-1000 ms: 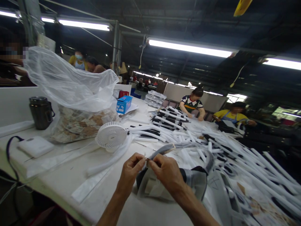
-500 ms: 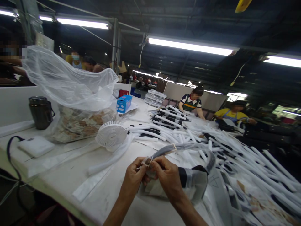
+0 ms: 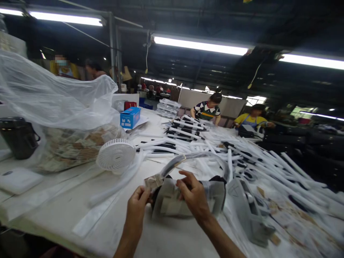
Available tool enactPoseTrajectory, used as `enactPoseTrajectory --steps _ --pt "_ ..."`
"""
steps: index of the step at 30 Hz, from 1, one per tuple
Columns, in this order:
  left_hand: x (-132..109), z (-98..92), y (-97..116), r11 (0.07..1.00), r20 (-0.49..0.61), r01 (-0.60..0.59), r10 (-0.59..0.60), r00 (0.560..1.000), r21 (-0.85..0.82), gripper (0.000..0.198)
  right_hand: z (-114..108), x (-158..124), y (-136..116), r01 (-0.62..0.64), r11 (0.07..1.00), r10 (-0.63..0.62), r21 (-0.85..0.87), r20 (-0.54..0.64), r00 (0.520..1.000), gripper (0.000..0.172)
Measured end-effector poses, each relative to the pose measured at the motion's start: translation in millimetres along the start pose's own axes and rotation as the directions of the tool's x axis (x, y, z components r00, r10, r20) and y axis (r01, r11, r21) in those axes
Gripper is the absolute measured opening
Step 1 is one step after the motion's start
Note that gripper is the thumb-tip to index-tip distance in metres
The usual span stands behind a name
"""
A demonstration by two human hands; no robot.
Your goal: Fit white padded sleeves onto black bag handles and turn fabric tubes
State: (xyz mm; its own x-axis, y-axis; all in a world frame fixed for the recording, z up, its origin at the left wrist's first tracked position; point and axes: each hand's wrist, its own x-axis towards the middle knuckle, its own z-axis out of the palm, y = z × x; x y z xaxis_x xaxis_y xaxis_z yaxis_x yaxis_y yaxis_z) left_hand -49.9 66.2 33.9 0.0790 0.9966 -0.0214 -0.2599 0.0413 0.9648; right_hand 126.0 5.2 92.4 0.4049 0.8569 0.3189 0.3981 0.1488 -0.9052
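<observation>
My left hand [image 3: 137,208] is closed in a pinch on the brown-taped end of a grey strap [image 3: 172,165] that arcs up and to the right over the table. My right hand [image 3: 194,195] rests with curled fingers on a black and grey bag-like piece [image 3: 215,195] in front of me, thumb and forefinger apart above it. Pale card pieces show inside that piece, under my right palm.
A white table [image 3: 67,211] carries a small white fan [image 3: 115,156], a large plastic bag of brown tags [image 3: 67,143], a dark mug [image 3: 17,136], a blue box [image 3: 130,117] and several white-wrapped straps [image 3: 255,161]. Two people work at the far end.
My hands have come apart: the left one drew the strap end down and left, the right one dropped onto the bag piece. The camera swung slightly right.
</observation>
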Motion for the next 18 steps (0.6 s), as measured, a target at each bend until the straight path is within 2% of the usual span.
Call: enactPoseTrajectory --steps 1,2,3,5,7,8,9,10,11,13,15,16,17,18 --pt "-4 -2.2 6 0.986 -0.034 -0.121 0.126 0.991 0.118 0.03 -1 -2 -3 0.049 0.999 -0.049 -0.023 -0.011 0.999 0.031" --pt "-8 -4.4 13 0.939 -0.05 -0.254 0.273 0.961 0.232 0.025 -1 -4 -7 0.126 0.99 -0.127 -0.062 -0.019 0.992 0.024" --pt "-11 -6.7 21 0.861 -0.044 -0.389 0.425 0.904 0.329 0.019 0 -6 -12 0.227 0.968 -0.231 -0.11 -0.02 0.973 0.018" --pt "-14 -10.7 33 0.638 0.046 -0.624 0.681 0.73 0.452 0.006 3 -10 -25 0.445 0.875 -0.447 -0.191 0.035 0.894 0.013" --pt "-16 -13.6 39 0.413 0.191 -0.774 0.812 0.551 0.479 0.009 9 -10 -37 0.582 0.785 -0.559 -0.21 0.164 0.813 0.021" --pt "-16 -14.8 38 0.341 0.252 -0.814 0.832 0.494 0.47 0.015 12 -9 -43 0.608 0.765 -0.563 -0.213 0.236 0.792 0.029" --pt "-16 -15.7 36 0.309 0.293 -0.836 0.834 0.467 0.454 0.018 16 -7 -47 0.611 0.758 -0.54 -0.229 0.304 0.785 0.034" --pt "-16 -16.5 33 0.323 0.301 -0.837 0.825 0.478 0.442 0.019 18 -3 -50 0.598 0.756 -0.499 -0.265 0.359 0.789 0.034" --pt "-15 -17.3 29 0.383 0.272 -0.813 0.806 0.526 0.439 0.016 20 0 -52 0.577 0.751 -0.448 -0.321 0.394 0.803 0.031" --pt "-14 -18.5 21 0.605 0.133 -0.679 0.698 0.703 0.415 0.005 22 8 -51 0.517 0.722 -0.353 -0.461 0.397 0.847 0.021" --pt "-11 -18.8 15 0.846 -0.02 -0.458 0.481 0.877 0.275 0.011 22 13 -47 0.455 0.688 -0.301 -0.566 0.348 0.888 0.019" --pt "-9 -18.5 12 0.93 -0.067 -0.337 0.349 0.935 0.145 0.016 21 14 -45 0.431 0.681 -0.29 -0.592 0.323 0.901 0.02" --pt "-7 -17.9 11 0.974 -0.085 -0.225 0.224 0.971 -0.012 0.019 21 15 -43 0.411 0.684 -0.283 -0.603 0.3 0.911 0.021" --pt "-3 -17.0 9 0.977 -0.088 -0.125 0.111 0.99 -0.171 0.023 20 16 -42 0.392 0.694 -0.277 -0.603 0.28 0.919 0.023"
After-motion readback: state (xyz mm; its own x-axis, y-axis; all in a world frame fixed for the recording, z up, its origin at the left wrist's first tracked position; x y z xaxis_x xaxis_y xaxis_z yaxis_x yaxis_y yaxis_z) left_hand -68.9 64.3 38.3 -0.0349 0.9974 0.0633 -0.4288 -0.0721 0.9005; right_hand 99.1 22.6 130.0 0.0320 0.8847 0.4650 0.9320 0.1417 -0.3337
